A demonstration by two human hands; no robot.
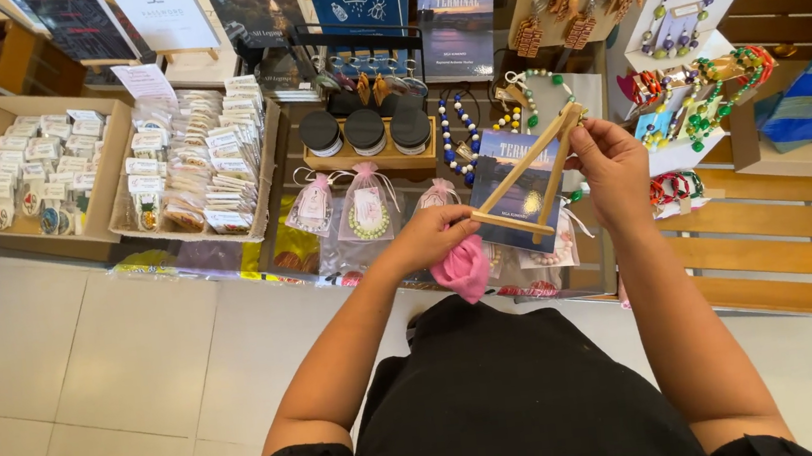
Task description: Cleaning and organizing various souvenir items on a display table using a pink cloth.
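While the left hand [432, 238] pinches the base bar of a wooden triangular stand [533, 177] and clutches a pink cloth [463, 268], partly hidden beneath it, the right hand [613, 168] grips the stand's apex above the table [287, 150]; fingertip contact unclear.

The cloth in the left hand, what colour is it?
Pink; the cloth shows best in the head view.

Both bare forearms reach forward, the left hand [430, 237] curled closed and the right hand [613, 168] raised, fingers pinched.
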